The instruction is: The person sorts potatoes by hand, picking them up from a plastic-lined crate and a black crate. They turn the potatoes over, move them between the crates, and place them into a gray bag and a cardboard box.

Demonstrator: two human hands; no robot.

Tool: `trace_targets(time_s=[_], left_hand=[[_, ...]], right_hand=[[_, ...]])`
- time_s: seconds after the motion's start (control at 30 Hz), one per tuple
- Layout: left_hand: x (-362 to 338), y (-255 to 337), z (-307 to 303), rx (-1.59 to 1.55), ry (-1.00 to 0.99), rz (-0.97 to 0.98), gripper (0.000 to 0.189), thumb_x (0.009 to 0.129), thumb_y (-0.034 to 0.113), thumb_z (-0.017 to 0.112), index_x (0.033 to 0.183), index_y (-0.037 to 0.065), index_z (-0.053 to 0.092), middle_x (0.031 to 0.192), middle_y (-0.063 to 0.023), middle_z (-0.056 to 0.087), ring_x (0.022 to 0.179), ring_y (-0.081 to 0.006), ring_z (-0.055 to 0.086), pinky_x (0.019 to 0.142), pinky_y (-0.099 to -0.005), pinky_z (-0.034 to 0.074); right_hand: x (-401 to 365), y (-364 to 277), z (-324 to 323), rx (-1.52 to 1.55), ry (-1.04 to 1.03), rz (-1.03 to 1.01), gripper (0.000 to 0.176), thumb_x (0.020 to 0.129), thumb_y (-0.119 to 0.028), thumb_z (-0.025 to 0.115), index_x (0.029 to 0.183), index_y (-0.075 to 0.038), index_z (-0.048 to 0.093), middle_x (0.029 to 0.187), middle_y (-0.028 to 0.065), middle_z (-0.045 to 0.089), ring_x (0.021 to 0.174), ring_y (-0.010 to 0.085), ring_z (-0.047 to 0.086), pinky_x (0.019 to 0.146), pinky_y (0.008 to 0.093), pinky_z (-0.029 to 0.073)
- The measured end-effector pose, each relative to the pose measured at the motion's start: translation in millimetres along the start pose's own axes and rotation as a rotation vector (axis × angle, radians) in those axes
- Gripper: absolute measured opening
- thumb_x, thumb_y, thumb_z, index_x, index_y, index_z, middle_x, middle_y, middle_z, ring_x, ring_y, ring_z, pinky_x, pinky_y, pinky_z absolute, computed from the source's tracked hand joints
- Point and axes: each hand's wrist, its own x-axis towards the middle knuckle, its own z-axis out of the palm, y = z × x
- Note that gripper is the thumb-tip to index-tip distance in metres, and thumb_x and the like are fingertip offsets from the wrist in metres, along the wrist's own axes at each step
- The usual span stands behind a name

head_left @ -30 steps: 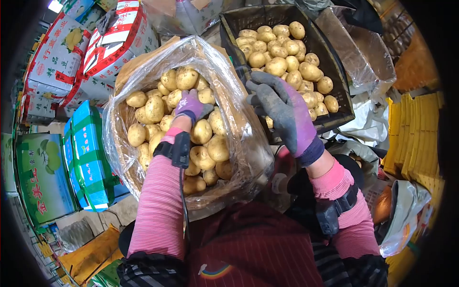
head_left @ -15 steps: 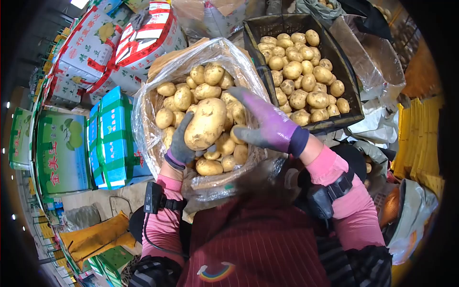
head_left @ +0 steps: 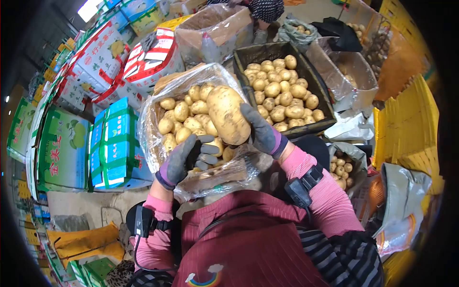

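Note:
A large potato (head_left: 228,115) with brown specks is held up in my right hand (head_left: 264,130), which wears a grey and purple glove. Its thumb and fingers grip the potato's right side and lower end. Below and to the left is my left hand (head_left: 187,160), in a matching glove, fingers loosely curved, thumb apart and nothing seen in its grasp. Both hands are over a plastic-lined cardboard box (head_left: 155,103) of smaller potatoes (head_left: 192,124). The liner (head_left: 234,172) is bunched along the near edge.
A dark crate (head_left: 330,112) of potatoes (head_left: 285,99) adjoins the box on the right. Printed cartons (head_left: 64,148) and a blue carton (head_left: 112,143) stand left. Yellow crates (head_left: 406,129) and a potato sack (head_left: 342,170) are right. Another person's legs (head_left: 265,14) show at the back.
The large potato has moved right and up with my right hand. My left hand has come off it and sits lower. The view has tilted, showing more of the background.

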Motion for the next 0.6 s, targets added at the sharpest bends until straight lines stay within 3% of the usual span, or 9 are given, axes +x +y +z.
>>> trace_targets(time_s=[0.03, 0.07, 0.13, 0.17, 0.2, 0.3, 0.4, 0.47, 0.6], left_hand=[[-2, -4, 5, 0.021, 0.076, 0.016, 0.068, 0.106, 0.057, 0.044, 0.141, 0.000, 0.053, 0.125, -0.0145, 0.068, 0.105, -0.0230, 0.070, 0.083, -0.0323, 0.056], [-4, -11, 6, 0.020, 0.052, 0.024, 0.068, 0.106, 0.057, 0.044, 0.141, 0.000, 0.053, 0.125, -0.0145, 0.068, 0.105, -0.0230, 0.070, 0.083, -0.0323, 0.056], [-3, -33, -5, 0.270, 0.205, -0.030, 0.059, 0.107, 0.050, 0.048, 0.142, 0.003, 0.055, 0.123, -0.0121, 0.069, 0.107, -0.0219, 0.069, 0.086, -0.0334, 0.056], [0, -43, -7, 0.349, 0.237, -0.070, 0.056, 0.106, 0.047, 0.050, 0.140, 0.003, 0.056, 0.121, -0.0110, 0.070, 0.106, -0.0206, 0.069, 0.087, -0.0331, 0.055], [4, -55, -11, 0.427, 0.268, -0.111, 0.053, 0.106, 0.044, 0.053, 0.139, 0.002, 0.058, 0.119, -0.0100, 0.070, 0.105, -0.0193, 0.068, 0.087, -0.0327, 0.055], [20, -113, -37, 0.672, 0.357, -0.056, 0.047, 0.102, 0.041, 0.060, 0.123, -0.001, 0.068, 0.100, -0.0078, 0.072, 0.090, -0.0160, 0.064, 0.080, -0.0310, 0.053], [32, -125, -42, 0.659, 0.442, -0.179, 0.046, 0.100, 0.041, 0.062, 0.117, -0.001, 0.071, 0.093, -0.0075, 0.074, 0.083, -0.0151, 0.066, 0.076, -0.0298, 0.053], [37, -128, -44, 0.645, 0.456, -0.226, 0.044, 0.099, 0.039, 0.063, 0.116, 0.000, 0.072, 0.099, -0.0119, 0.076, 0.086, -0.0178, 0.070, 0.078, -0.0309, 0.055], [47, -142, -48, 0.911, 0.477, -0.201, 0.042, 0.097, 0.038, 0.066, 0.119, 0.001, 0.072, 0.103, -0.0167, 0.077, 0.093, -0.0229, 0.073, 0.085, -0.0336, 0.055]], right_hand=[[-10, -10, 0, -0.005, 0.008, 0.016, 0.074, 0.101, -0.052, 0.058, 0.155, -0.007, 0.036, 0.144, 0.0169, 0.056, 0.127, 0.0297, 0.061, 0.101, 0.0483, 0.056], [-20, -16, -3, -0.021, 0.021, 0.000, 0.074, 0.101, -0.052, 0.058, 0.155, -0.007, 0.036, 0.144, 0.0169, 0.056, 0.127, 0.0297, 0.061, 0.101, 0.0483, 0.056], [-36, -26, -9, 0.089, -0.088, -0.073, 0.071, 0.101, -0.053, 0.057, 0.154, -0.008, 0.039, 0.144, 0.0159, 0.056, 0.125, 0.0301, 0.063, 0.096, 0.0484, 0.059], [-45, -32, 5, 0.178, 0.153, -0.095, 0.070, 0.101, -0.055, 0.056, 0.152, -0.008, 0.043, 0.141, 0.0151, 0.058, 0.116, 0.0315, 0.068, 0.085, 0.0456, 0.063], [-53, -37, 1, 0.168, 0.167, -0.111, 0.070, 0.101, -0.055, 0.056, 0.152, -0.008, 0.043, 0.141, 0.0151, 0.058, 0.116, 0.0315, 0.068, 0.085, 0.0456, 0.063], [-83, -57, -17, 0.093, 0.176, -0.249, 0.071, 0.099, -0.060, 0.055, 0.148, -0.009, 0.047, 0.127, 0.0129, 0.068, 0.097, 0.0321, 0.073, 0.066, 0.0391, 0.063], [-115, -77, -42, 0.020, 0.361, -0.314, 0.073, 0.097, -0.065, 0.055, 0.145, -0.010, 0.051, 0.122, 0.0134, 0.070, 0.093, 0.0316, 0.074, 0.064, 0.0378, 0.061], [-130, -83, -59, 0.028, 0.482, -0.368, 0.076, 0.096, -0.069, 0.052, 0.144, -0.010, 0.053, 0.119, 0.0151, 0.070, 0.089, 0.0306, 0.074, 0.061, 0.0336, 0.057], [-162, -86, -101, 0.081, 0.572, -0.389, 0.079, 0.095, -0.073, 0.050, 0.141, -0.009, 0.054, 0.113, 0.0166, 0.070, 0.075, 0.0245, 0.069, 0.059, 0.0312, 0.056]])
